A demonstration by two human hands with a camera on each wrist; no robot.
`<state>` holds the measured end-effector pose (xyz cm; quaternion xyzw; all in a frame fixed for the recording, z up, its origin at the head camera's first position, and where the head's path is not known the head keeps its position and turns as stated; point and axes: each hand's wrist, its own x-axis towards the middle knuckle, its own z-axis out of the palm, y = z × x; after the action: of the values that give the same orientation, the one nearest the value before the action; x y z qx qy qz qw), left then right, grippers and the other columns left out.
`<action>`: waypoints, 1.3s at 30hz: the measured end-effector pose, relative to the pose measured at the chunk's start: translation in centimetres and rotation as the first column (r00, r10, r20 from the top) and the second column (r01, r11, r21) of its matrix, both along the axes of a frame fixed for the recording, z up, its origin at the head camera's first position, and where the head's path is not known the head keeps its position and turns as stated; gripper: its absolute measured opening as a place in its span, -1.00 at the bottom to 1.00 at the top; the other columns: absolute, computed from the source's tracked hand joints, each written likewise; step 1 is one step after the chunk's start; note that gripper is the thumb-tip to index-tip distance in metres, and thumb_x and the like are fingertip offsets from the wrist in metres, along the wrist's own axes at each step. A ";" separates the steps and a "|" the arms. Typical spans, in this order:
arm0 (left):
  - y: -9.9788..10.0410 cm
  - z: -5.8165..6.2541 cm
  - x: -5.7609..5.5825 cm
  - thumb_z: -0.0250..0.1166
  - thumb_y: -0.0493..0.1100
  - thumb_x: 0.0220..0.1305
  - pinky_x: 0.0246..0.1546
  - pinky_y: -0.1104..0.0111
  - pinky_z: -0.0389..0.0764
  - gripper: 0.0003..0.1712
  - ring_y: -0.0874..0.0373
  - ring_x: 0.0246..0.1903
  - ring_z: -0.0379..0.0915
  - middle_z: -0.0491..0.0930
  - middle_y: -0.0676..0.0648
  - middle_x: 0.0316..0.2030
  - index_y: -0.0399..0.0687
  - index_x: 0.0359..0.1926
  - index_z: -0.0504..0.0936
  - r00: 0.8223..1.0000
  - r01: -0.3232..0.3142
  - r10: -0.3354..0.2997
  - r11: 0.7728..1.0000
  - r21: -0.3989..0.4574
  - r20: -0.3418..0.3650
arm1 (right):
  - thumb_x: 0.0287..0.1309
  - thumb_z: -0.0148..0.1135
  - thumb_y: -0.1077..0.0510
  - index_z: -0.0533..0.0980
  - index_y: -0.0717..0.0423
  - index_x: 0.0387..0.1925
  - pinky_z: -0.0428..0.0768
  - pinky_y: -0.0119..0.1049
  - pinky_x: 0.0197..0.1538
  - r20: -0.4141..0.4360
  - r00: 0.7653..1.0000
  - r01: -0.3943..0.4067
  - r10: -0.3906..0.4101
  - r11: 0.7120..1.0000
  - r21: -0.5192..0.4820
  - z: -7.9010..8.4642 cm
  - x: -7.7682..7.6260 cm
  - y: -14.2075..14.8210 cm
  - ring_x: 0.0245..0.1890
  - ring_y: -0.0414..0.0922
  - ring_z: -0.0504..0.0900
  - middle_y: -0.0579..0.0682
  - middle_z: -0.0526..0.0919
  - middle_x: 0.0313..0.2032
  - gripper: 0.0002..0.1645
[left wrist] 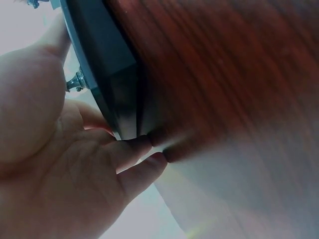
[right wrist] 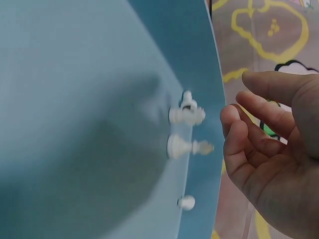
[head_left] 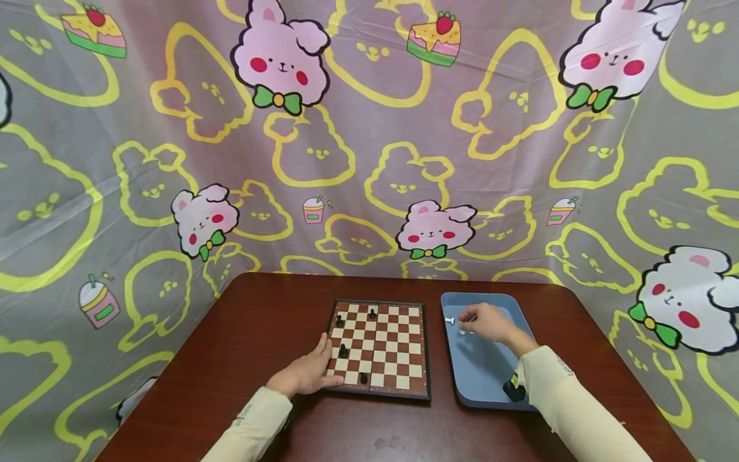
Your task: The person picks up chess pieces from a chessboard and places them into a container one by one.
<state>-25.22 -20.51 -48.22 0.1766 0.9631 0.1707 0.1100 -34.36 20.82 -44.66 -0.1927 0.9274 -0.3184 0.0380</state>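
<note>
The brown-and-cream chessboard [head_left: 398,350] carries several black chess pieces on its left half, one of them a pawn [head_left: 343,351]. At the board's near left corner rests my left hand [head_left: 306,372], its thumb along the near edge and its other fingers fairly straight by the left side. In the left wrist view two fingertips touch the table beside the dark board edge [left wrist: 112,64]. My right hand [head_left: 487,323] hovers over the blue tray [head_left: 482,378], fingers loosely bent with nothing between them. Below it in the right wrist view are several white chess pieces, including a tall one [right wrist: 179,147].
The tray stands just right of the board on the dark red wooden table [head_left: 254,327], with a narrow strip of table between them. A patterned cloth [head_left: 358,160] hangs behind the table and along both sides. A black device [head_left: 514,388] sits at my right wrist.
</note>
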 end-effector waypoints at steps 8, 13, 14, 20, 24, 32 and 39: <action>0.0 0.0 0.1 0.25 0.24 0.17 0.06 0.06 0.41 0.12 -0.26 0.20 0.25 -0.19 -0.45 0.40 -0.52 0.37 0.00 1.000 0.000 0.000 1.000 -0.002 0.006 | 0.16 0.27 0.19 0.61 0.26 -0.14 0.54 -0.23 -0.34 0.051 0.998 -0.027 0.028 0.999 -0.024 0.2 0.4 -2.0 -0.37 -0.18 0.57 -0.06 0.64 -0.32 -0.74; 0.0 0.0 0.1 0.25 0.25 0.17 0.05 0.07 0.42 0.12 -0.25 0.20 0.26 -0.21 -0.45 0.40 -0.52 0.38 -0.01 1.000 0.001 -0.001 1.000 -0.001 0.015 | 0.16 0.27 0.17 0.61 0.25 -0.11 0.54 -0.22 -0.31 0.052 0.997 -0.058 0.060 0.998 -0.026 0.7 0.9 -3.3 -0.32 -0.15 0.57 -0.08 0.64 -0.29 -0.71; 0.0 0.0 0.0 0.25 0.25 0.17 0.04 0.08 0.42 0.12 -0.25 0.20 0.26 -0.21 -0.44 0.40 -0.51 0.38 -0.01 1.000 0.000 0.000 1.000 -0.001 0.017 | 0.16 0.28 0.16 0.61 0.25 -0.11 0.54 -0.22 -0.32 0.046 0.997 -0.068 0.069 0.997 -0.023 0.8 1.0 -3.6 -0.31 -0.15 0.57 -0.08 0.63 -0.29 -0.71; 0.0 0.1 0.0 0.23 0.26 0.17 0.02 0.08 0.44 0.12 -0.24 0.19 0.28 -0.22 -0.42 0.41 -0.49 0.39 -0.01 1.000 -0.002 0.002 1.000 -0.007 0.023 | 0.16 0.27 0.19 0.62 0.23 -0.17 0.53 -0.22 -0.30 0.027 0.995 -0.095 0.096 0.995 -0.016 1.3 1.6 -5.2 -0.31 -0.16 0.54 -0.10 0.62 -0.30 -0.78; 0.0 0.2 0.0 0.23 0.25 0.18 0.03 0.07 0.44 0.12 -0.25 0.18 0.28 -0.22 -0.43 0.41 -0.50 0.38 -0.01 1.000 0.000 0.000 1.000 -0.006 0.027 | 0.15 0.28 0.21 0.62 0.22 -0.18 0.53 -0.23 -0.32 0.022 0.994 -0.103 0.104 0.994 -0.017 1.3 1.8 -6.0 -0.34 -0.18 0.55 -0.09 0.64 -0.30 -0.79; 0.0 0.2 0.0 0.23 0.26 0.17 0.03 0.07 0.44 0.12 -0.26 0.19 0.27 -0.22 -0.43 0.41 -0.50 0.38 -0.01 1.000 -0.001 0.001 1.000 -0.011 0.031 | 0.15 0.28 0.22 0.61 0.26 -0.16 0.54 -0.24 -0.31 0.004 0.983 -0.182 0.182 0.983 -0.028 0.8 2.4 -7.3 -0.32 -0.15 0.58 -0.02 0.66 -0.26 -0.76; -0.1 0.0 -0.1 0.22 0.28 0.16 -0.03 0.07 0.48 0.13 -0.26 0.11 0.36 -0.22 -0.42 0.41 -0.49 0.39 -0.01 1.000 -0.001 0.002 1.000 -0.030 0.025 | 0.15 0.29 0.20 0.63 0.18 -0.24 0.54 -0.21 -0.27 -0.006 0.974 -0.228 0.228 0.973 -0.029 0.4 2.8 -8.2 -0.30 -0.13 0.59 -0.09 0.65 -0.28 -0.84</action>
<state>-25.33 -20.56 -48.22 0.1720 0.9642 0.1586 0.1245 -31.54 12.64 -44.30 -0.2985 0.8945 -0.3252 0.0702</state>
